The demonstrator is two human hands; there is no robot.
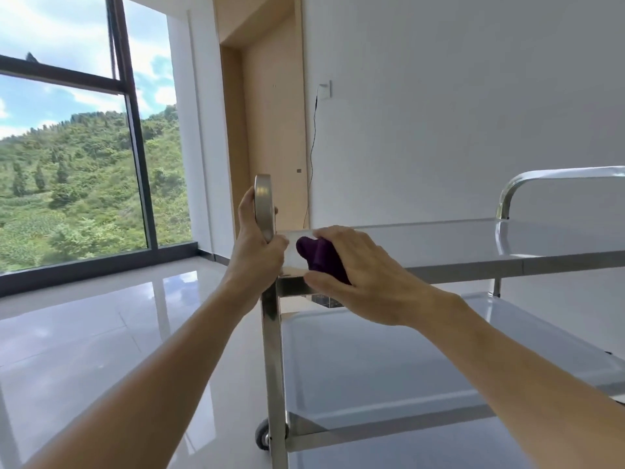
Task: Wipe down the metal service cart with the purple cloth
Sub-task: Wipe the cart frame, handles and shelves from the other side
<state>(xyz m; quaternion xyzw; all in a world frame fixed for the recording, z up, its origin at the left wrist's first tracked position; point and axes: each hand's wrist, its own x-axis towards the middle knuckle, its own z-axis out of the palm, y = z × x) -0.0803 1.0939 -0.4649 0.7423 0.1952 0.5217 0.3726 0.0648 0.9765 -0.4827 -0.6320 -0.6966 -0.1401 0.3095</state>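
The person is standing at the near-left corner of a metal cart (473,255), both bare arms reaching fwd. The left hand (252,245) is wrapping closed around the handle (264,208) at the cart's left end, fingers curled round the flat steel bar just above where it is meeting the top shelf. The bar's rounded top is sticking up above the hand.

The right hand (358,275) is closing over a purple cloth (321,258), bunched up, and is pressing it down on the top shelf right at that near-left corner. Thumb is lying along the shelf's front edge; fingers are covering most of the cloth, w/ a dark purple fold poking out to the left toward the handle. The two hands are sitting just beside each other, approx. touching distance, cloth between them.

The top shelf is running off to the right, bare and shiny, w/ a 2nd curved handle (541,184) rising at its far-right end. A lower shelf (389,367) is lying below, also bare. The corner post (272,367) is dropping from under the left hand to a wheel (262,434) on the glossy tiled floor (84,333).

Behind the cart: a white wall w/ a socket (325,88) and thin cord hanging down, a pale wood door (270,130), and a big window (67,147) showing green hills and cloudy sky.
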